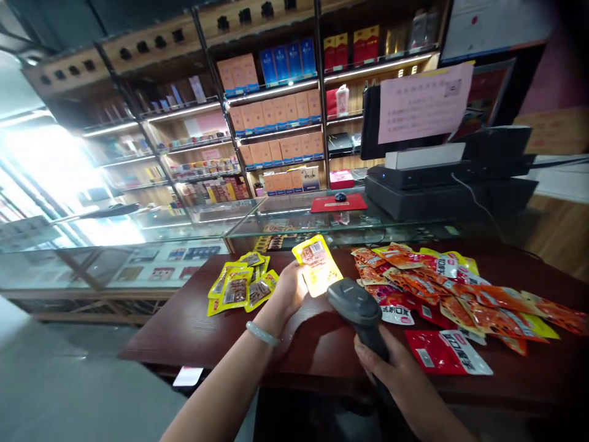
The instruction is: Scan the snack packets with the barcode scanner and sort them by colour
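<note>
My left hand (pixel 292 290), with a pale bangle (pixel 263 333) at the wrist, grips a yellow snack packet (pixel 317 261) by its left edge above the table. The packet's barcode faces me, and bright light falls on its lower part. My right hand (pixel 384 362) is wrapped round the handle of a black barcode scanner (pixel 354 302). The scanner's head points at the packet from close by on the right. Left of my left hand lies a small pile of yellow snack packets (pixel 237 287). Red and orange snack packets (pixel 442 288) are heaped to the right of the scanner.
A dark wooden table (pixel 184 331) carries the packets. Behind it runs a glass counter (pixel 276 215) with a red mat (pixel 322 204) and a mouse (pixel 340 197). A black register (pixel 427 190) stands back right, its cable trailing down. Stocked shelves (pixel 276 132) line the wall.
</note>
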A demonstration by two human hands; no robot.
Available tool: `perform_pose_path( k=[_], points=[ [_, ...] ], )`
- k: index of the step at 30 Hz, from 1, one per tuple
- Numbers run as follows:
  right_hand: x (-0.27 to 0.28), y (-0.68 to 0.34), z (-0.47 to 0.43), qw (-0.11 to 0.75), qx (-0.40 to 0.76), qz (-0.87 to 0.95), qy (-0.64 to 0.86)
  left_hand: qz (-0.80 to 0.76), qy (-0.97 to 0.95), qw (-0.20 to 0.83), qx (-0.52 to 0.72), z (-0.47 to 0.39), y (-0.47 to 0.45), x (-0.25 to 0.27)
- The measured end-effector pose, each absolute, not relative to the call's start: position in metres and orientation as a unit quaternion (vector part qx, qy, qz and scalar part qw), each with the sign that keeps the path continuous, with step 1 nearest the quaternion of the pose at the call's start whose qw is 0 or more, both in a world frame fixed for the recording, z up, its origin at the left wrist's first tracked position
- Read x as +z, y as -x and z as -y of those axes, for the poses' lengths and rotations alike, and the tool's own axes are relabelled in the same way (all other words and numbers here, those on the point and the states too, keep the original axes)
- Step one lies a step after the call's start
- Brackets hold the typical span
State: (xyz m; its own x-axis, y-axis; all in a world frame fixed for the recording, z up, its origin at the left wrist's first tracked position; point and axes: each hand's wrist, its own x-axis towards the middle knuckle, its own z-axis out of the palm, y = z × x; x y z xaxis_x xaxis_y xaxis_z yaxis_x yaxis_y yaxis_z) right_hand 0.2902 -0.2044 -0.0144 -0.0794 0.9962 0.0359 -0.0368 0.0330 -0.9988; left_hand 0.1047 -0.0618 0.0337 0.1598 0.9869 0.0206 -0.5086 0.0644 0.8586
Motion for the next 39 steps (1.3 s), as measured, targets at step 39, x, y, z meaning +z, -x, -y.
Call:
perform_pose_path(
  k=[39],
  points=[
    [-0.010,-0.269,0.173,0.516,0.550,0.484,0.444,-0.736,-0.674,-0.042,0.038,0.028,0.057,-0.039]
  ],
)
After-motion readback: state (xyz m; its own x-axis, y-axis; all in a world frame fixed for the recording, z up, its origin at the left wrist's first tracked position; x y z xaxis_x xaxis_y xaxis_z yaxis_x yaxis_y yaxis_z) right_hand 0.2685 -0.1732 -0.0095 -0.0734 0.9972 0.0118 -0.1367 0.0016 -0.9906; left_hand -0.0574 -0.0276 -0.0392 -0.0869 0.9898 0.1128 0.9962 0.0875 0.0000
